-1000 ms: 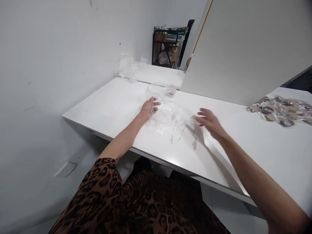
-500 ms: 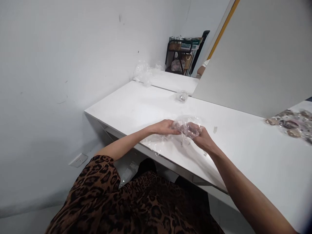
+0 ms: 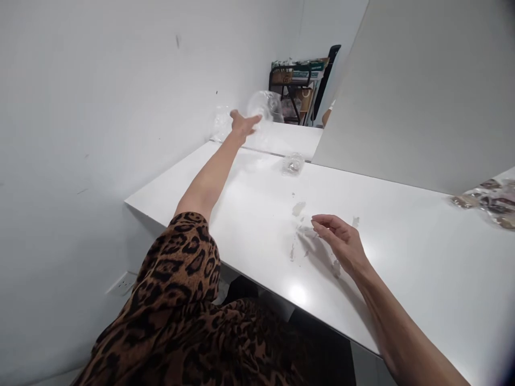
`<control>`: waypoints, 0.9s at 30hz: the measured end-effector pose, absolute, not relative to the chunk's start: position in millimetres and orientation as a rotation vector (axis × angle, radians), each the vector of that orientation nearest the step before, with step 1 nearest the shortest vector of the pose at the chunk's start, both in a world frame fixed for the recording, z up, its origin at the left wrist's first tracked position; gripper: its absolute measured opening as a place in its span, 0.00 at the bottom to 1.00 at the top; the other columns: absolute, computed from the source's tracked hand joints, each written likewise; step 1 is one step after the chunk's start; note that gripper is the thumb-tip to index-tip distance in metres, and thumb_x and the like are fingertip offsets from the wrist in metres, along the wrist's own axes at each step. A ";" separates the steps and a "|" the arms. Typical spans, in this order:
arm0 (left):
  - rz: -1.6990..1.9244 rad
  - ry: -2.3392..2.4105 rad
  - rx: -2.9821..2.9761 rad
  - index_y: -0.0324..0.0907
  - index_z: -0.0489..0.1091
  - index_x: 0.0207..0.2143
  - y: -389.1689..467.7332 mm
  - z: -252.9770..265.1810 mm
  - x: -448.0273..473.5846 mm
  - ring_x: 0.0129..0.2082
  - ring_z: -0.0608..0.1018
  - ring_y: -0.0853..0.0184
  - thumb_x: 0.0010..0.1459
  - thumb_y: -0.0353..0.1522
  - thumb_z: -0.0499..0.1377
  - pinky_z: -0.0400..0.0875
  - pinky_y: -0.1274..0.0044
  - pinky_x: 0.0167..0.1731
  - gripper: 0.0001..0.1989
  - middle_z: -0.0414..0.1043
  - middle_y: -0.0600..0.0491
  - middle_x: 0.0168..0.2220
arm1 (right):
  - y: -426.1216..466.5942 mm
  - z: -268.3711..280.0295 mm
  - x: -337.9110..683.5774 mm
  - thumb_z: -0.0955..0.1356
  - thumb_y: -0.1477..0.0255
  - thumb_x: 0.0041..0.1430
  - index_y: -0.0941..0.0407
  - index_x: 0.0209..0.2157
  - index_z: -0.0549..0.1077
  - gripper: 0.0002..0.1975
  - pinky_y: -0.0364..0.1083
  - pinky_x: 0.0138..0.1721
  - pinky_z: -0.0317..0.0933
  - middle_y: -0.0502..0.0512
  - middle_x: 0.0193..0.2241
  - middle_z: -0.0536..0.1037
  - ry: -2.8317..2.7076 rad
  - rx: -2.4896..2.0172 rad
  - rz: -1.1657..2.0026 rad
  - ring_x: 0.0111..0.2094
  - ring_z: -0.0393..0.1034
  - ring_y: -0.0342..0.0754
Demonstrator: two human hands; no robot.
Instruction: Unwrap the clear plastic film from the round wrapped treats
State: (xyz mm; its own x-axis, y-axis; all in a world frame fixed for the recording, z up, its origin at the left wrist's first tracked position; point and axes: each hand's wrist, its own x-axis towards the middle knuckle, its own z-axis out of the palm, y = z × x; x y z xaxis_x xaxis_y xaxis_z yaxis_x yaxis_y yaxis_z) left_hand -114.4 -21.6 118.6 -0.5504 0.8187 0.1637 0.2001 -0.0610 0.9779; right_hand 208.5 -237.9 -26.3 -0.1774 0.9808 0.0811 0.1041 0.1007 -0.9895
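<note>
At the back left of the white table (image 3: 249,209), my left hand (image 3: 242,126) is stretched out with its fingers spread. A blurred sheet of clear plastic wrap (image 3: 266,105) is right beside its fingertips; whether they touch is unclear. More crumpled plastic (image 3: 220,122) lies in the corner to its left. Over the middle of the table, my right hand (image 3: 340,238) has its thumb and fingertips drawn together; anything between them is too small to make out. Thin translucent scraps (image 3: 298,208) lie on the tabletop near it. Behind these sits a small item wrapped in clear plastic (image 3: 293,164).
A grey panel (image 3: 422,96) stands along the table's back edge. Several plastic-wrapped brown and pink items (image 3: 493,202) lie at the far right. Beyond the table is a dark shelf rack (image 3: 289,83) with boxes. A white wall (image 3: 100,107) bounds the left side.
My left hand has moved from the middle to the back left corner, and the plastic wrap both hands held is now over there. My right hand stays near the middle, without the wrap.
</note>
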 end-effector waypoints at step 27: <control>0.900 0.671 0.680 0.36 0.73 0.52 -181.5 11.8 32.3 0.38 0.83 0.61 0.70 0.41 0.49 0.79 0.70 0.41 0.21 0.81 0.41 0.44 | -212.1 -26.2 212.1 0.82 0.57 0.44 0.47 0.49 0.70 0.33 0.40 0.30 0.70 0.50 0.45 0.74 -0.754 -0.955 1.319 0.40 0.72 0.44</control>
